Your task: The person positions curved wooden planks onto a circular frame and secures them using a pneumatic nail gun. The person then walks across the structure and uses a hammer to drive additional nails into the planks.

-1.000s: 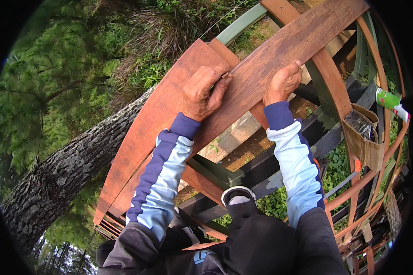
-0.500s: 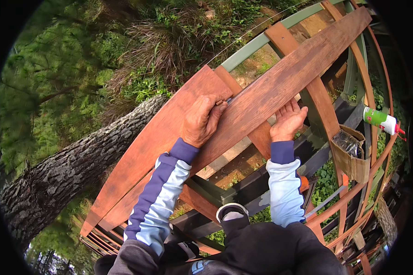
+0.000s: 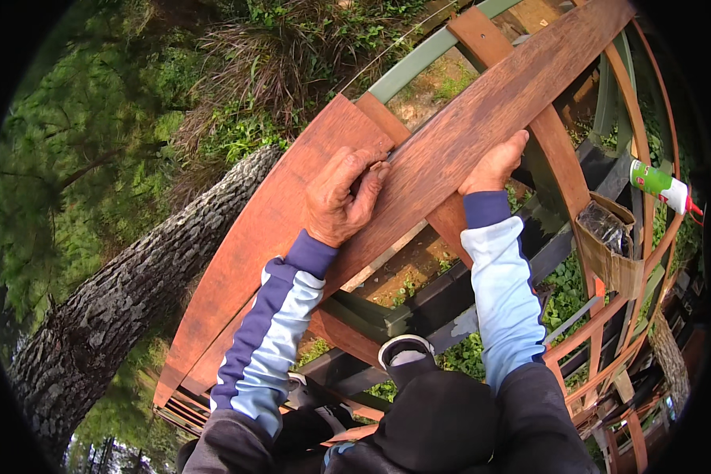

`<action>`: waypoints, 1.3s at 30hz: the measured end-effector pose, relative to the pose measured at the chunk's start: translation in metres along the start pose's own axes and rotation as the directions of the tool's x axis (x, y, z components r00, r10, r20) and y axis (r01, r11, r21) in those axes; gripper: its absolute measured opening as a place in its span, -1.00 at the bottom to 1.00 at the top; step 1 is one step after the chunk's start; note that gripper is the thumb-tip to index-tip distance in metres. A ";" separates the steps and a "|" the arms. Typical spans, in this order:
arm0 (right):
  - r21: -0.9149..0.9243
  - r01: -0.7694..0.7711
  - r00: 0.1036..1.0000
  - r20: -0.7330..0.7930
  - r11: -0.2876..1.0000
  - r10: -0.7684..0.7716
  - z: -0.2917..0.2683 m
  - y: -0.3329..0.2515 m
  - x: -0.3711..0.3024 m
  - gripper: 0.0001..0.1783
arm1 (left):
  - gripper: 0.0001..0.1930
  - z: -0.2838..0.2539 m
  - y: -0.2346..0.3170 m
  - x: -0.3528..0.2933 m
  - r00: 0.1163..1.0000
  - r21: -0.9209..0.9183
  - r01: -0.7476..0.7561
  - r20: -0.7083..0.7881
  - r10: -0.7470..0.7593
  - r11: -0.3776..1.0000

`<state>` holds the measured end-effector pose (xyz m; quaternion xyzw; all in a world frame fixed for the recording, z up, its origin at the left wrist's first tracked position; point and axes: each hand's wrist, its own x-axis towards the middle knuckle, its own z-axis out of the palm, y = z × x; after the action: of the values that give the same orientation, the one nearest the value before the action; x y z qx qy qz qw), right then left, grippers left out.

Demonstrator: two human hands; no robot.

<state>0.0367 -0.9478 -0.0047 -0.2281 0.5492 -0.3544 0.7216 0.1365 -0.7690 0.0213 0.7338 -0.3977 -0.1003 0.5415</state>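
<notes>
A long reddish-brown wooden plank (image 3: pixel 521 83) runs diagonally across the frame in front of me. Beside it, on the left, lies a wider wooden board (image 3: pixel 261 229), with a narrow gap between the two. My left hand (image 3: pixel 341 197) rests over that gap near the board's far end. Its thumb and fingers are pinched together on something small that I cannot make out. Under the plank's right edge reaches my right hand (image 3: pixel 494 163), palm up, with the thumb pointing outward. The plank hides its fingers as it holds that edge from below.
Cross slats (image 3: pixel 557 154) and a green curved rail (image 3: pixel 411 71) lie under the plank. On the right are an open cardboard box (image 3: pixel 608 245) and a white-green bottle with a red nozzle (image 3: pixel 660 187). A tree trunk (image 3: pixel 150 268) slants along the left. Dark beams (image 3: pixel 419 308) cross above the ground.
My right hand has slid further under the plank, so its fingers are now hidden. My left hand stays at the gap, still pinched. The view has shifted slightly.
</notes>
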 end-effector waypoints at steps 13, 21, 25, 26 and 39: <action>-0.142 0.179 0.981 -0.050 0.974 -0.188 0.007 -0.001 -0.003 -0.18 | -0.83 0.001 -0.008 -0.010 0.998 0.058 0.054 0.022 -0.055 0.997; -0.152 0.129 0.989 -0.055 0.980 -0.138 0.006 -0.002 -0.004 -0.17 | -0.80 0.001 -0.003 -0.011 0.987 -0.103 0.162 0.006 -0.163 0.981; -0.155 0.149 0.986 -0.049 0.977 -0.158 0.007 0.000 -0.001 -0.15 | -0.83 0.004 -0.004 -0.006 0.997 0.000 0.071 -0.028 -0.071 0.997; -0.151 0.144 0.987 -0.047 0.978 -0.153 0.007 0.000 0.000 -0.15 | -0.84 0.004 -0.004 -0.006 0.998 0.025 0.050 -0.047 -0.049 0.998; -0.245 0.105 0.988 -0.083 0.964 -0.129 -0.007 0.007 0.021 -0.21 | -0.81 0.007 -0.004 -0.006 0.990 0.109 -0.107 -0.084 0.117 0.988</action>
<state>0.0354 -0.9586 -0.0250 -0.3281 0.6085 -0.3382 0.6385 0.1302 -0.7691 0.0131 0.7413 -0.4181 -0.0155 0.5247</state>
